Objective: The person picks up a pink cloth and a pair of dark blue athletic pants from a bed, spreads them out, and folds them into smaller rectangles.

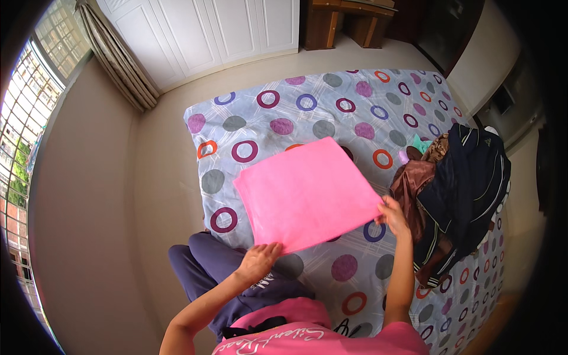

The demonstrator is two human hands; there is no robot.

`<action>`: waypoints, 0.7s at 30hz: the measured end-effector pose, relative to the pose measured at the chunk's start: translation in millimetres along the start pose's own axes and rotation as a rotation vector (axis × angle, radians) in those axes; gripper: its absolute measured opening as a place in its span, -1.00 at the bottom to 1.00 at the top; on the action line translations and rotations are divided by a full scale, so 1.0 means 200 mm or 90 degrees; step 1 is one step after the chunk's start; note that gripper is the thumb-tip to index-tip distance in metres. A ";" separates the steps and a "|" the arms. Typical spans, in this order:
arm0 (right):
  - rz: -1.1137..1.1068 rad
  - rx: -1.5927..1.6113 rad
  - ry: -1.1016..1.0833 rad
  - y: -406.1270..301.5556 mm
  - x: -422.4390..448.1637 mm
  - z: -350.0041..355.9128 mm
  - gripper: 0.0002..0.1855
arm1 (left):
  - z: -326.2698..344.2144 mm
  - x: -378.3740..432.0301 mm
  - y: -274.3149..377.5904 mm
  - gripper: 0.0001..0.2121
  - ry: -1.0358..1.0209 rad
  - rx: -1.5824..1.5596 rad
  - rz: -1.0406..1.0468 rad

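Note:
A folded pink sheet (310, 193), of fabric or a similar soft material, spreads flat over the bed in front of me. Several layers show along its left edge. My left hand (261, 261) grips its near left corner, just above my knees. At the near right corner, my right hand (394, 216) pinches the sheet between thumb and fingers. The thumb of the left hand is mostly hidden. Beneath the sheet lies a pale blue bedsheet (301, 116) printed with rings and dots.
To the right is a heap of clothes with a dark navy jacket (470, 173) and a brown satin garment (412, 182). White wardrobe doors (199, 33), a curtain (117, 57) and a wooden desk (321, 24) stand beyond the bed. A barred window (20, 146) is at left.

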State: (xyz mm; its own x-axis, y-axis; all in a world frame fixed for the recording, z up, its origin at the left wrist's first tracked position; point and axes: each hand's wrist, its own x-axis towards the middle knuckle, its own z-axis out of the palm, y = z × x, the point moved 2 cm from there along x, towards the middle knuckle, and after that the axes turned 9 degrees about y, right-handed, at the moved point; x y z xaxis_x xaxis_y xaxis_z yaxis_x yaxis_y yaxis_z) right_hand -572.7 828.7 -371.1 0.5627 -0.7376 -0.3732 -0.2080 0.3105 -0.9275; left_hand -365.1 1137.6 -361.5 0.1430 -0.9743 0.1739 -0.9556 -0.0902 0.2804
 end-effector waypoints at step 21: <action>0.117 0.152 -0.055 0.21 0.62 0.20 -0.86 | 0.17 0.31 -0.74 -0.76 -0.102 -0.361 -0.433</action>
State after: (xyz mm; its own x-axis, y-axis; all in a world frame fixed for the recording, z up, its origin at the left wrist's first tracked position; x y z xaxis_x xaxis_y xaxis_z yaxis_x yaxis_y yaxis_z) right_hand -480.3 773.9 -455.9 0.6018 -0.6053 -0.5210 -0.1240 0.5737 -0.8097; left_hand -223.7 1083.3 -424.8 0.5529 -0.7689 -0.3212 -0.4010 -0.5834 0.7063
